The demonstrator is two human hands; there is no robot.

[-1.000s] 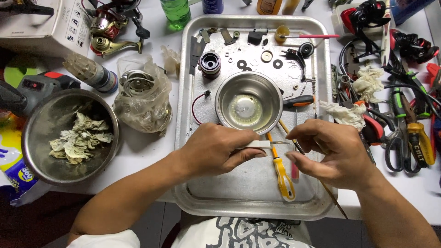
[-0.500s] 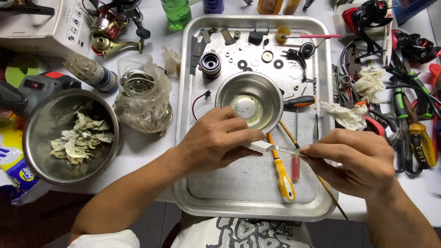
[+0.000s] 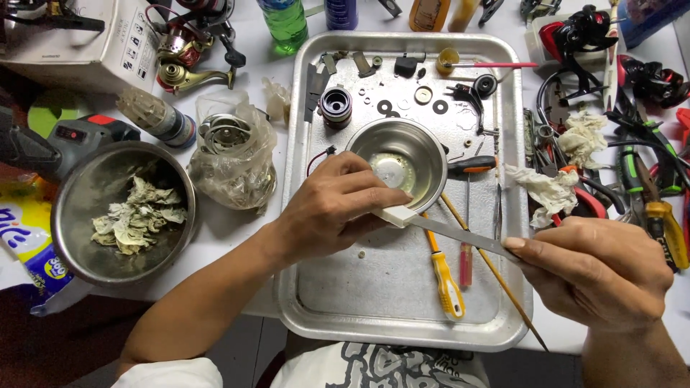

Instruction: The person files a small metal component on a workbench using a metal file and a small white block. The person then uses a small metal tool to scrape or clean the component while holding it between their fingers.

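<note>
My left hand pinches the white end of a thin flat metal strip, just in front of a small steel bowl. My right hand grips the strip's other end at the right edge of the metal tray. The strip slants across the tray between both hands. Under it lie a yellow-handled screwdriver, a red-handled one and a thin wooden stick. The small bowl holds a little clear liquid.
Washers, a dark spool and small reel parts lie at the tray's far end. A large steel bowl of crumpled paper and a plastic bag with a metal part sit left. Rags, pliers and tools crowd the right.
My right hand has moved right and toward me, away from the left hand, so the strip now spans a wider gap. The left hand has stayed by the bowl.
</note>
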